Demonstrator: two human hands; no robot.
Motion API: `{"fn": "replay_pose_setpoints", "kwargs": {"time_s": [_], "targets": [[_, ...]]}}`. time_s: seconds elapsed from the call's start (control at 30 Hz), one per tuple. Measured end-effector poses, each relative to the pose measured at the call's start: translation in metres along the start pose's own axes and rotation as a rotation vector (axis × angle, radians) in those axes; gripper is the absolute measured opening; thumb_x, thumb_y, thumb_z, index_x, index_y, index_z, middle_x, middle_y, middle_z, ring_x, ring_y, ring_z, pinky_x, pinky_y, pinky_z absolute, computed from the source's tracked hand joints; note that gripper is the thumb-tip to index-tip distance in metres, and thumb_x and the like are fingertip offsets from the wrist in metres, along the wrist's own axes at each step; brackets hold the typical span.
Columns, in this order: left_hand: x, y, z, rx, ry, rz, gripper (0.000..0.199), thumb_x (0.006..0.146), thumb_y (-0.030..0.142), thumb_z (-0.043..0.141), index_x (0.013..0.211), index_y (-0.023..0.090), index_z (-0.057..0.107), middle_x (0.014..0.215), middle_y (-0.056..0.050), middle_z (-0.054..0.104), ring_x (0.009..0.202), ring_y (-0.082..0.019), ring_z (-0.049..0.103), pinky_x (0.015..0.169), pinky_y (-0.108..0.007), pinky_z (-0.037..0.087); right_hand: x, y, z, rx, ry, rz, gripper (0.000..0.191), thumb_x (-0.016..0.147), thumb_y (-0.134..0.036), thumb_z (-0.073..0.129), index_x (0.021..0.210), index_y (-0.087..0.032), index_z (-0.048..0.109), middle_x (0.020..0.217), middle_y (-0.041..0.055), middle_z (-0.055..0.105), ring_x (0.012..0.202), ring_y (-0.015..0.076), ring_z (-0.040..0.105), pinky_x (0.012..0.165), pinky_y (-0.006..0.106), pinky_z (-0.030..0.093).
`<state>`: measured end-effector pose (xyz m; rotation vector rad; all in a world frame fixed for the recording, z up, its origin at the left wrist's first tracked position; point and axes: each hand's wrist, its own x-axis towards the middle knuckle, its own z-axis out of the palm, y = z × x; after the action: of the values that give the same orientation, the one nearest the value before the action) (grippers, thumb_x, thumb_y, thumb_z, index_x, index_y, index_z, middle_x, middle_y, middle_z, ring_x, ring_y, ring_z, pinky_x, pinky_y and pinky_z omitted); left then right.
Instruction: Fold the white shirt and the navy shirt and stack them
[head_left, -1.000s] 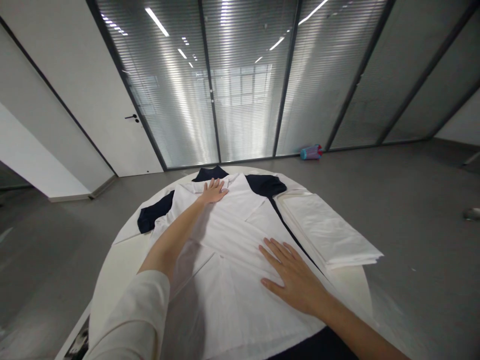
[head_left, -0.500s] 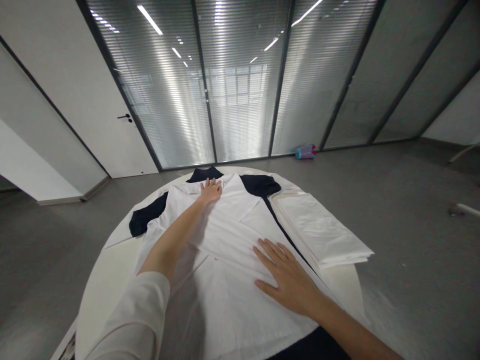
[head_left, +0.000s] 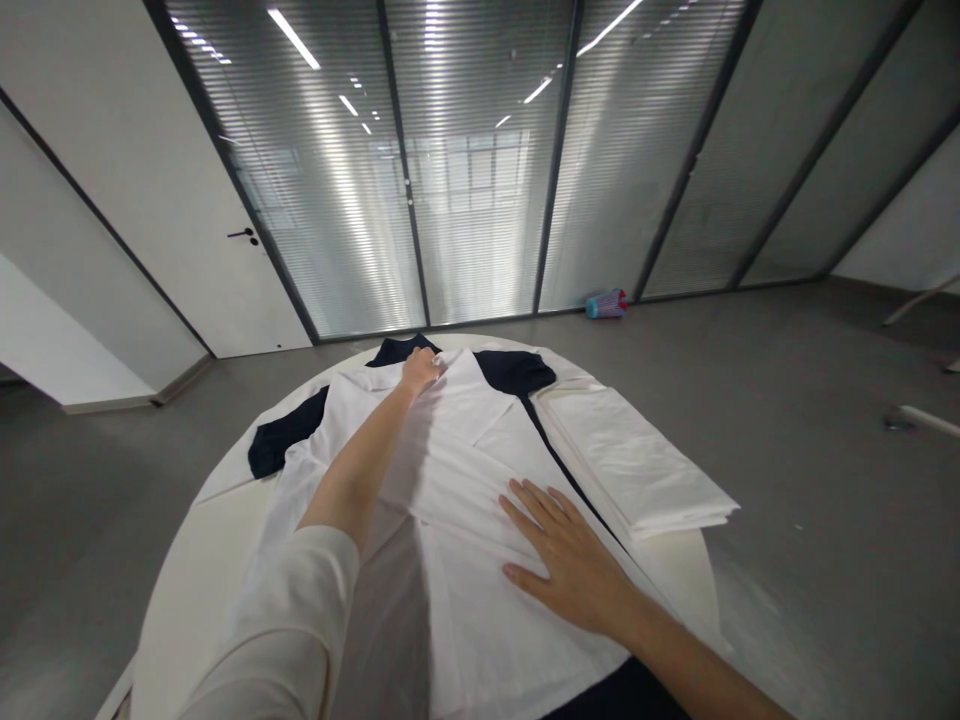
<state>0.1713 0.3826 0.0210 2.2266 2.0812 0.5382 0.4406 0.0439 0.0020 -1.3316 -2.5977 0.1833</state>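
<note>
A white shirt (head_left: pixel 465 480) lies spread over a dark navy garment (head_left: pixel 514 372) on a round white table (head_left: pixel 187 580). Reaching far forward, my left hand (head_left: pixel 421 370) is at the shirt's neck end, its fingers curled closed on the white cloth. My right hand (head_left: pixel 559 555) rests palm down on the right side of the shirt, fingers stretched out and apart. Dark parts of the lower garment show beyond the shirt at the top, left, right and near edge. My left forearm covers part of the shirt's left side.
A folded white cloth (head_left: pixel 637 455) lies along the table's right side, one corner past the edge. On the grey floor, a blue and pink container (head_left: pixel 606 304) lies by the glass wall (head_left: pixel 480 230). A white door (head_left: pixel 187 200) stands at left.
My left hand's fingers, spread on the cloth before, have curled in on the white shirt near its neck. My right hand stays flat in about the same place. The view has shifted slightly.
</note>
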Motion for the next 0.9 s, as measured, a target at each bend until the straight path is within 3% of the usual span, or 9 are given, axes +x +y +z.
{"fn": "replay_pose_setpoints", "kwargs": {"time_s": [0.2, 0.43, 0.57, 0.7, 0.9], "targets": [[0.001, -0.008, -0.003, 0.006, -0.033, 0.08, 0.035, 0.085, 0.021, 0.062, 0.119, 0.022, 0.073, 0.11, -0.008, 0.074, 0.108, -0.027, 0.066, 0.087, -0.029, 0.049, 0.0, 0.002, 0.003, 0.013, 0.006, -0.014, 0.07, 0.098, -0.061, 0.042, 0.157, -0.024, 0.032, 0.163, 0.0089, 0.025, 0.15, 0.0295, 0.023, 0.12, 0.055, 0.023], [-0.01, 0.003, -0.002, 0.073, 0.047, 0.097, 0.032, 0.092, 0.033, 0.058, 0.116, 0.018, 0.074, 0.126, -0.017, 0.063, 0.117, -0.035, 0.059, 0.095, -0.04, 0.048, 0.0, 0.002, 0.001, 0.008, 0.007, -0.009, 0.069, 0.098, -0.061, 0.043, 0.156, -0.025, 0.033, 0.163, 0.0085, 0.025, 0.15, 0.0295, 0.023, 0.12, 0.054, 0.022], [-0.005, 0.015, -0.005, 0.089, 0.088, 0.087, 0.033, 0.096, 0.029, 0.05, 0.114, 0.013, 0.073, 0.123, -0.021, 0.061, 0.12, -0.038, 0.055, 0.1, -0.045, 0.044, 0.0, 0.001, 0.0, 0.009, -0.005, -0.005, 0.07, 0.097, -0.062, 0.042, 0.157, -0.025, 0.032, 0.163, 0.0084, 0.025, 0.15, 0.0295, 0.023, 0.12, 0.054, 0.022], [0.001, 0.023, -0.003, 0.066, 0.109, 0.07, 0.038, 0.099, 0.03, 0.044, 0.121, 0.013, 0.069, 0.131, -0.023, 0.054, 0.113, -0.038, 0.06, 0.096, -0.046, 0.046, 0.0, 0.001, 0.001, 0.007, -0.014, 0.002, 0.07, 0.098, -0.061, 0.042, 0.157, -0.025, 0.031, 0.163, 0.0082, 0.023, 0.15, 0.0296, 0.023, 0.12, 0.054, 0.022], [-0.009, 0.018, 0.003, -0.03, 0.129, 0.145, 0.049, 0.096, 0.037, 0.053, 0.144, 0.026, 0.051, 0.136, -0.012, 0.054, 0.113, -0.029, 0.061, 0.097, -0.036, 0.047, 0.001, 0.002, 0.001, -0.001, -0.003, -0.007, 0.07, 0.098, -0.059, 0.043, 0.157, -0.025, 0.031, 0.163, 0.008, 0.024, 0.15, 0.0295, 0.023, 0.12, 0.053, 0.023]]}}
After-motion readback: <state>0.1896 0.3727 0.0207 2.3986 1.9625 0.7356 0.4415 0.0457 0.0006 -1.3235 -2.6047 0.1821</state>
